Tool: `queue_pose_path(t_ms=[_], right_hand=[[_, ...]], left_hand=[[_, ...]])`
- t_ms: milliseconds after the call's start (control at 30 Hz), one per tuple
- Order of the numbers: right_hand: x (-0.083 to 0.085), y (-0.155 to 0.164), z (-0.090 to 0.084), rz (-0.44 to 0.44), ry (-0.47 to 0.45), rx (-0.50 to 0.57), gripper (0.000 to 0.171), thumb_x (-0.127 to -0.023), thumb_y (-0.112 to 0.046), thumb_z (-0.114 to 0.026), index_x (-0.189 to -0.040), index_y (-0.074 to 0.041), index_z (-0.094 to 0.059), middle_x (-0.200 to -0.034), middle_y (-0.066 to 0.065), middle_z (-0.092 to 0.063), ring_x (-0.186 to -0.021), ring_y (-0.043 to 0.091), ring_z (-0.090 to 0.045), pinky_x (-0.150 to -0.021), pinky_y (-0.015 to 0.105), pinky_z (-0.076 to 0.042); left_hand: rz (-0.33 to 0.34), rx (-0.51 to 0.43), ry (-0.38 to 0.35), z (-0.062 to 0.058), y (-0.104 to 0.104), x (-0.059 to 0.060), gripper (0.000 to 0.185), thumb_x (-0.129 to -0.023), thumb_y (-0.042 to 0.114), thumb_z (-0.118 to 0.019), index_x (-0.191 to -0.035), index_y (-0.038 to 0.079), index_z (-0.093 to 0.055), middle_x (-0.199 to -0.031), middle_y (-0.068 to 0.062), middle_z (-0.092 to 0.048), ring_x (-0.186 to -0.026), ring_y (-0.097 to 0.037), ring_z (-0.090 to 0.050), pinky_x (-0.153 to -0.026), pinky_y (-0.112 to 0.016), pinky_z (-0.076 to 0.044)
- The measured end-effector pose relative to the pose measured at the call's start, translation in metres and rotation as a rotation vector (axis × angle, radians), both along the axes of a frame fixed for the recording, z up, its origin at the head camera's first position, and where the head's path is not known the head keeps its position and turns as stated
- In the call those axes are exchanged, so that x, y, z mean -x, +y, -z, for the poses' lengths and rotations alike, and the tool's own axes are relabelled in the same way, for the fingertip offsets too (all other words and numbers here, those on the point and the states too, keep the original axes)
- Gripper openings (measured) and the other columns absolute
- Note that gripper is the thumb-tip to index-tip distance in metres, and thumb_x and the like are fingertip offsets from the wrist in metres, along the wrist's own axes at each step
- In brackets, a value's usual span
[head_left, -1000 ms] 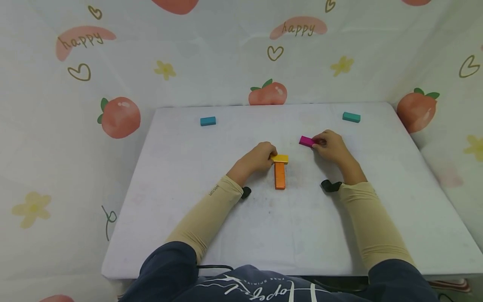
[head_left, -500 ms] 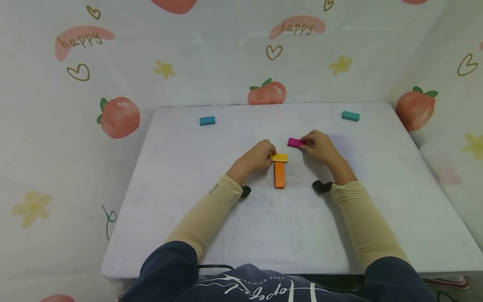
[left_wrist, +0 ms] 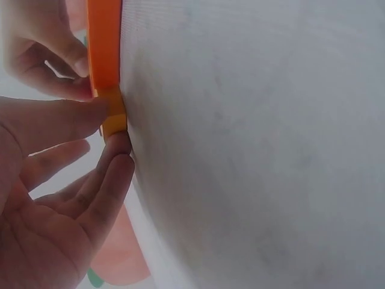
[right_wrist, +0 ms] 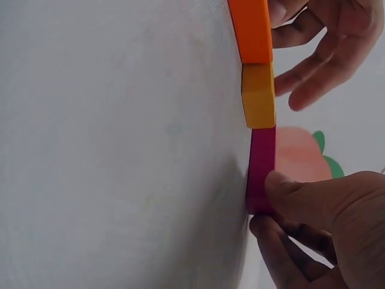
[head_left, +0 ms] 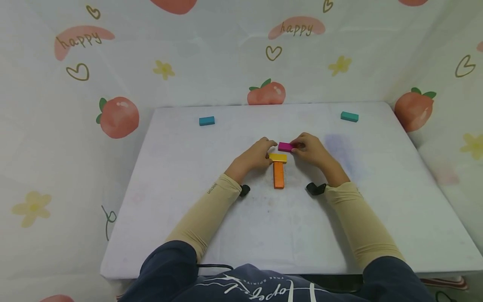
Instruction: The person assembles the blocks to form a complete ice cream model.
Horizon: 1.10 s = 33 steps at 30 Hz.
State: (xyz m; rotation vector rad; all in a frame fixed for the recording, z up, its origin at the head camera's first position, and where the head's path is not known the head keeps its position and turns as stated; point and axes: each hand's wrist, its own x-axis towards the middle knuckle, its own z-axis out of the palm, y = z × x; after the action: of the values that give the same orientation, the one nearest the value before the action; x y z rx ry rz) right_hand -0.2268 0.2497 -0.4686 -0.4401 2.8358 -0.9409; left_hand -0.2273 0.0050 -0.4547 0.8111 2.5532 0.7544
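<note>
**Magenta block brought next to the yellow and orange blocks**

The magenta block point(head_left: 285, 147) is a small flat rectangle with a strong pink-purple colour and clean straight edges. It lies near the middle of the white table point(head_left: 188, 201), just behind the yellow block point(head_left: 278, 157). From the right wrist view its near end seems to touch the yellow block point(right_wrist: 258, 96), but from the head view a thin gap may remain, so this cannot be told for sure. The right hand point(head_left: 311, 152) pinches the right end of the magenta block point(right_wrist: 261, 162) with the thumb and curled fingers point(right_wrist: 301, 201).

The yellow block is short and lies crosswise at the far end of the long orange block point(head_left: 279, 175), so the two form a T shape. The left hand point(head_left: 256, 156) holds the left end of the yellow block; in the left wrist view the thumb and the fingers point(left_wrist: 114, 174) are pressed together on it point(left_wrist: 113, 114).

Some parts are hard to see. The right hand covers the right end of the magenta block, and the left hand hides the left end of the yellow one. In both wrist views the blocks show only as thin edges and are partly cut off by the frame.

A blue block point(head_left: 206, 121) and a teal block point(head_left: 349, 116) lie well apart near the far corners of the table.
</note>
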Motion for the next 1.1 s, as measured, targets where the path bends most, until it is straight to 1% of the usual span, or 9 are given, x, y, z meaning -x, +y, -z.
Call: queue_pose_path(t_ms=[200, 367, 467, 633, 733, 833, 900, 1000, 1100], right_hand=[[-0.001, -0.004, -0.001, -0.019, -0.012, 0.040, 0.029, -0.101, -0.008, -0.072, -0.126, 0.006, -0.074, -0.116, 0.024, -0.065, -0.111, 0.039, -0.067, -0.104, 0.055, -0.055], [-0.003, -0.008, -0.002, -0.023, -0.022, 0.068, 0.029, -0.101, -0.009, -0.072, -0.125, 0.006, -0.074, -0.116, 0.023, -0.066, -0.112, 0.039, -0.069, -0.102, 0.053, -0.056], [-0.003, -0.009, -0.002, -0.029, -0.020, 0.068, 0.029, -0.101, -0.009, -0.072, -0.125, 0.006, -0.074, -0.117, 0.023, -0.065, -0.113, 0.039, -0.069, -0.102, 0.054, -0.056], [-0.004, -0.011, -0.003, -0.030, -0.021, 0.055, 0.029, -0.101, -0.008, -0.071, -0.126, 0.006, -0.074, -0.117, 0.023, -0.065, -0.113, 0.040, -0.068, -0.103, 0.054, -0.055], [-0.004, -0.012, -0.003, -0.036, -0.017, 0.054, 0.028, -0.101, -0.007, -0.071, -0.126, 0.006, -0.073, -0.117, 0.024, -0.064, -0.113, 0.040, -0.068, -0.103, 0.055, -0.055], [-0.005, -0.013, -0.003, -0.043, -0.022, 0.063, 0.028, -0.101, -0.007, -0.071, -0.126, 0.006, -0.073, -0.117, 0.023, -0.064, -0.113, 0.039, -0.067, -0.104, 0.054, -0.055], [-0.005, -0.014, -0.002, -0.043, -0.031, 0.071, 0.028, -0.102, -0.007, -0.070, -0.126, 0.005, -0.074, -0.118, 0.022, -0.064, -0.114, 0.038, -0.067, -0.105, 0.054, -0.055], [-0.005, -0.015, 0.000, -0.047, -0.040, 0.087, 0.028, -0.102, -0.007, -0.069, -0.127, 0.005, -0.073, -0.120, 0.022, -0.064, -0.115, 0.038, -0.067, -0.106, 0.054, -0.055], [-0.007, -0.017, 0.001, -0.046, -0.038, 0.103, 0.027, -0.102, -0.006, -0.068, -0.127, 0.005, -0.073, -0.120, 0.022, -0.063, -0.116, 0.039, -0.067, -0.105, 0.055, -0.055]], left_hand=[[0.022, 0.018, 0.012, -0.001, 0.000, 0.000, 0.069, -0.101, 0.010, -0.069, -0.163, 0.006, -0.039, -0.159, -0.013, -0.048, -0.108, -0.021, -0.059, -0.105, -0.033, -0.053], [0.035, 0.030, 0.014, -0.001, 0.001, 0.000, 0.063, -0.103, 0.009, -0.065, -0.162, 0.005, -0.042, -0.167, -0.012, -0.044, -0.141, -0.025, -0.053, -0.124, -0.037, -0.041], [0.035, 0.029, 0.004, 0.000, 0.002, 0.000, 0.058, -0.103, 0.008, -0.065, -0.159, 0.005, -0.047, -0.169, -0.011, -0.042, -0.150, -0.026, -0.047, -0.127, -0.039, -0.037], [0.040, 0.023, 0.005, 0.001, 0.003, 0.001, 0.053, -0.103, 0.006, -0.064, -0.155, 0.006, -0.054, -0.171, -0.011, -0.038, -0.135, -0.024, -0.058, -0.115, -0.035, -0.048], [0.040, 0.026, 0.006, 0.000, 0.003, 0.001, 0.053, -0.103, 0.006, -0.064, -0.155, 0.006, -0.054, -0.172, -0.011, -0.036, -0.140, -0.024, -0.056, -0.114, -0.034, -0.048], [0.044, 0.034, 0.001, -0.001, 0.003, 0.001, 0.054, -0.103, 0.007, -0.064, -0.156, 0.005, -0.053, -0.172, -0.010, -0.037, -0.150, -0.025, -0.050, -0.121, -0.036, -0.044], [0.046, 0.043, 0.001, -0.002, 0.003, 0.001, 0.054, -0.104, 0.008, -0.064, -0.156, 0.004, -0.052, -0.171, -0.011, -0.038, -0.147, -0.024, -0.052, -0.121, -0.037, -0.044], [0.049, 0.053, 0.008, -0.003, 0.003, 0.000, 0.056, -0.104, 0.009, -0.065, -0.157, 0.002, -0.050, -0.168, -0.013, -0.043, -0.131, -0.023, -0.059, -0.115, -0.034, -0.047], [0.049, 0.063, 0.020, -0.003, 0.003, 0.000, 0.056, -0.104, 0.010, -0.065, -0.157, 0.002, -0.050, -0.166, -0.014, -0.047, -0.113, -0.022, -0.058, -0.102, -0.032, -0.049]])
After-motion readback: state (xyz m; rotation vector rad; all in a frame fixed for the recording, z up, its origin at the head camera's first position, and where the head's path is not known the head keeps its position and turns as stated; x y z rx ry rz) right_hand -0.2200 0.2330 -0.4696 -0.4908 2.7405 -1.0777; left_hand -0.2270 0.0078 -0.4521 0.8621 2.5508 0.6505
